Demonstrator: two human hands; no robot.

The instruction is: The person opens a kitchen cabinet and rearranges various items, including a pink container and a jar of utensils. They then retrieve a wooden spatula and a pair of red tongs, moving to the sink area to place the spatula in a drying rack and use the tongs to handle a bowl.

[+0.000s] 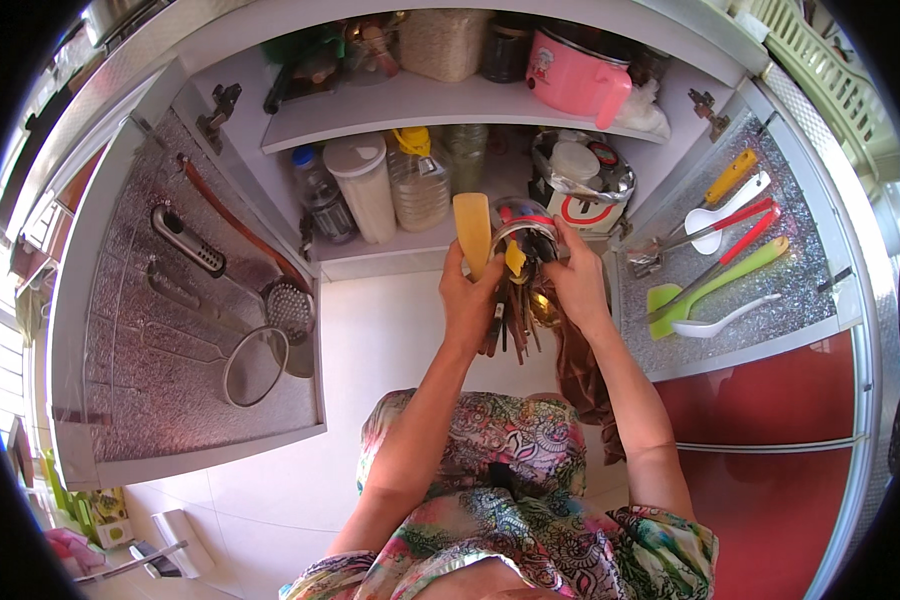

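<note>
My left hand (469, 296) grips a flat yellowish spatula (472, 229) that points away from me, its blade upright. In my right hand (576, 279) is a clear round container (526, 212) with a red band near its rim. My left thumb rests against the same cluster. A bundle of thin utensils (517, 322), dark and brown, extends from it towards me, and a yellow piece (515, 259) shows at its mouth. Fingers and glare hide much of what is inside. Both hands are just in front of the open cabinet's lower shelf (442, 244).
The left door (157, 420) carries a skimmer (289, 307) and a strainer (255, 367). Spatulas, tongs and spoons hang on the right door (810, 307), among them a green spatula (735, 281). A pink pot (570, 71) sits on the upper shelf; an oil bottle (418, 184) stands below.
</note>
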